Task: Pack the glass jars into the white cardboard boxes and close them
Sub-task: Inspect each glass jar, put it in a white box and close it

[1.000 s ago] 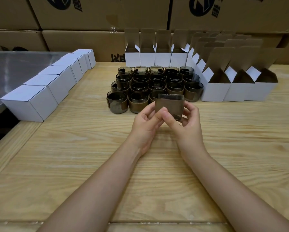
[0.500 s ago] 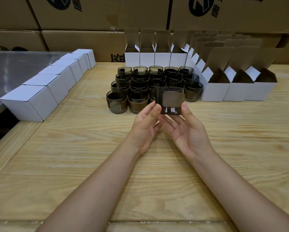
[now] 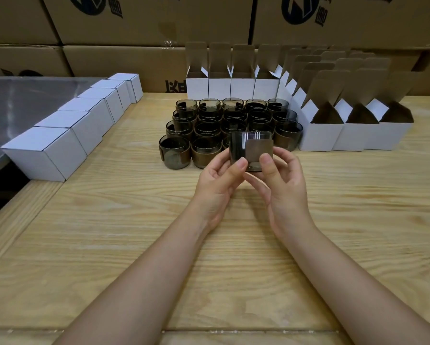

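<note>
1 smoky glass jar [image 3: 240, 150], brown-banded, between left hand [image 3: 217, 178] and right hand [image 3: 284, 180].

Free tabletop [image 3: 104, 232] – jars [image 3: 206, 128] beyond

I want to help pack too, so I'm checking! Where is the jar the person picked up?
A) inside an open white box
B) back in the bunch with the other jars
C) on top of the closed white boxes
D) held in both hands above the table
D: the left hand and the right hand both pinch the glass jar above the wooden table, in front of the other jars.
</note>
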The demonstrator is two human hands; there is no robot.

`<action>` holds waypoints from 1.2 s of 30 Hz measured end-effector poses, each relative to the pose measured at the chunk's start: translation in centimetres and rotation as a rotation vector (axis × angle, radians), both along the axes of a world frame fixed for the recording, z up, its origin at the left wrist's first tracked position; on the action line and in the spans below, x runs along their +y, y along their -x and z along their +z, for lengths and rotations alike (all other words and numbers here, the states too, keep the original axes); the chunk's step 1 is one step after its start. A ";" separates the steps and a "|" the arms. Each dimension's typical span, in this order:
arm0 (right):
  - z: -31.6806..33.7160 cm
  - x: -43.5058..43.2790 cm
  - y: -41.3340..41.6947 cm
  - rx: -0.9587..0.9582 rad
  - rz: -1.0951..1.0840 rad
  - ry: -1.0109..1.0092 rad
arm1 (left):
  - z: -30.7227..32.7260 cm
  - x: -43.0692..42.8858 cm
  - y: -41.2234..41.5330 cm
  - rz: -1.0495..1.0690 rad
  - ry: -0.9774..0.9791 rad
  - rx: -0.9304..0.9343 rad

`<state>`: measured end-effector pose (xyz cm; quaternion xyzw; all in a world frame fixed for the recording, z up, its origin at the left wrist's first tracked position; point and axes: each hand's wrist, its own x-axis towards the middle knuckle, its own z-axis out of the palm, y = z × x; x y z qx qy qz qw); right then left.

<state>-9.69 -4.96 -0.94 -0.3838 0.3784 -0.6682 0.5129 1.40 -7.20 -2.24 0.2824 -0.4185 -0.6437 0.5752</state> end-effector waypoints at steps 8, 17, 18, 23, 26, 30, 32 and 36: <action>-0.2 -0.6 0.4 -0.148 0.092 -0.022 | 0.1 0.2 0.3 0.016 0.012 0.002; -0.2 -0.8 0.6 -0.388 0.338 -0.144 | 0.0 -0.1 -0.2 -0.042 -0.061 -0.050; -0.2 -0.8 0.6 -0.390 0.350 -0.155 | 0.2 0.0 -0.2 -0.033 -0.066 -0.049; -0.3 -0.9 0.6 -0.302 0.289 -0.153 | 0.3 0.2 -0.2 0.015 -0.059 -0.028; -0.3 -0.6 0.3 -0.161 0.157 -0.089 | 0.3 0.0 -0.3 0.030 -0.056 -0.005; -0.1 -0.2 -0.2 -0.053 0.053 -0.012 | -0.1 -0.3 -0.2 0.016 -0.045 0.011; 0.0 -0.1 -0.2 -0.060 0.042 -0.017 | -0.1 -0.2 -0.1 0.031 -0.043 0.026; 0.0 -0.3 0.1 -0.150 0.087 -0.038 | 0.2 0.0 0.0 0.031 -0.038 0.014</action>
